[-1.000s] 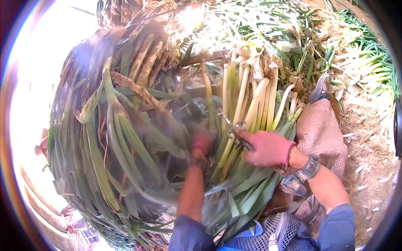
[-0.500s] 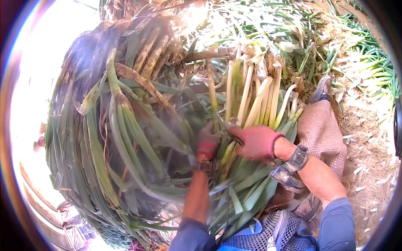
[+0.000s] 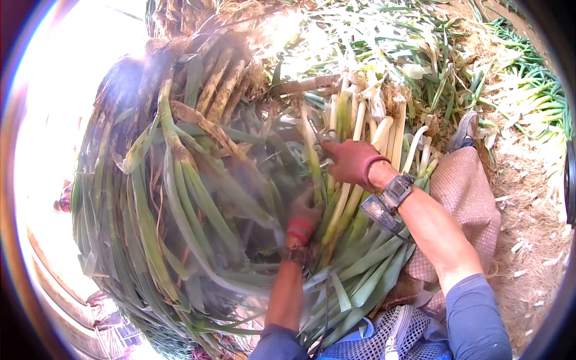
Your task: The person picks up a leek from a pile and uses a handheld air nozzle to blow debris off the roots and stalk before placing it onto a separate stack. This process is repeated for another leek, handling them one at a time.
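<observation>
My left hand (image 3: 305, 217), in a reddish glove, is closed round the green part of a large green onion stalk (image 3: 313, 157) that stands root end up. Higher up, my gloved right hand (image 3: 353, 162) is closed on a small metal tool (image 3: 312, 127). Its thin dark end lies against the pale upper part of that stalk; most of it is hidden in the fingers. Right beside the hand, a row of peeled white green onions (image 3: 384, 133) lies across my lap, their green leaves (image 3: 366, 270) spread toward me.
A big heap of unpeeled green onions (image 3: 138, 216) fills the left. Stripped leaves and peelings (image 3: 372, 36) are piled ahead. Peeled green onions (image 3: 534, 90) lie at the far right, beside ground strewn with roots (image 3: 528, 252). A checked cloth (image 3: 465, 198) covers my leg.
My right hand has moved up and slightly left along the held stalk, bringing the tool near its upper end. My left hand has shifted slightly down, still gripping the stalk.
</observation>
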The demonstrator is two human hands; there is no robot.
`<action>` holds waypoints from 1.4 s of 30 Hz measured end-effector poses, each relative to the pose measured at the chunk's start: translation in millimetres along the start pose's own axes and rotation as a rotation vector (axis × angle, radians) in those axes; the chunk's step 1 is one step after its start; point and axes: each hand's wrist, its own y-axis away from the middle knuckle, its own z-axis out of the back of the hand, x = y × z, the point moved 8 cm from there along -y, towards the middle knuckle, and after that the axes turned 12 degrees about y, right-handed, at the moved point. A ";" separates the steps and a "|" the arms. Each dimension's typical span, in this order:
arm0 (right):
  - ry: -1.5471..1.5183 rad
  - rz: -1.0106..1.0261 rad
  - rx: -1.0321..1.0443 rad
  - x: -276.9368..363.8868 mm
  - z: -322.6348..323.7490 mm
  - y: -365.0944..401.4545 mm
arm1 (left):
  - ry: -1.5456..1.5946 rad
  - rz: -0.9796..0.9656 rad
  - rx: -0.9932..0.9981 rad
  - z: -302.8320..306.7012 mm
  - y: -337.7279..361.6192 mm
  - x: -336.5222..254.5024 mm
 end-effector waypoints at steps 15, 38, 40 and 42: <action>-0.149 -0.142 0.004 -15.1 -5.6 24.7 | -0.151 -0.040 0.069 -8.3 15.7 1.2; -0.071 0.163 0.334 36.7 -17.7 183.5 | -0.072 -0.132 -0.053 14.4 15.0 -36.5; -0.117 0.121 0.352 32.1 -25.0 178.8 | -0.117 -0.140 -0.041 15.7 11.8 -35.5; -0.095 0.180 0.286 35.9 -22.5 179.5 | -0.172 -0.137 -0.078 19.2 9.3 -34.8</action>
